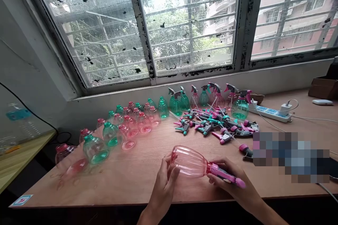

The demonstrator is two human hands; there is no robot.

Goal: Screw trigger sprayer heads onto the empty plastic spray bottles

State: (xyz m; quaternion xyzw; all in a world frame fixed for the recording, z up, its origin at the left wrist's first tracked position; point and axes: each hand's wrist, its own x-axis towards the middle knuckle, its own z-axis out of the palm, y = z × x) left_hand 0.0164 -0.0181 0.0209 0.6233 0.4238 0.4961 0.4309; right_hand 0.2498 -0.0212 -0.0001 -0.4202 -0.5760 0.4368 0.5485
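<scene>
I hold a clear pink spray bottle [188, 163] on its side just above the wooden table [132, 175], near the front edge. My left hand [165, 182] cups the bottle's base, fingers curled round it. My right hand [232, 182] grips the pink trigger sprayer head [224, 174] fitted at the bottle's neck.
Several capless pink and green bottles [116, 132] stand at the left. A pile of loose trigger heads [213, 123] lies in the middle, with several assembled spray bottles [208, 98] behind it under the window. A power strip [271, 113] and a cardboard box [323, 86] sit at the right.
</scene>
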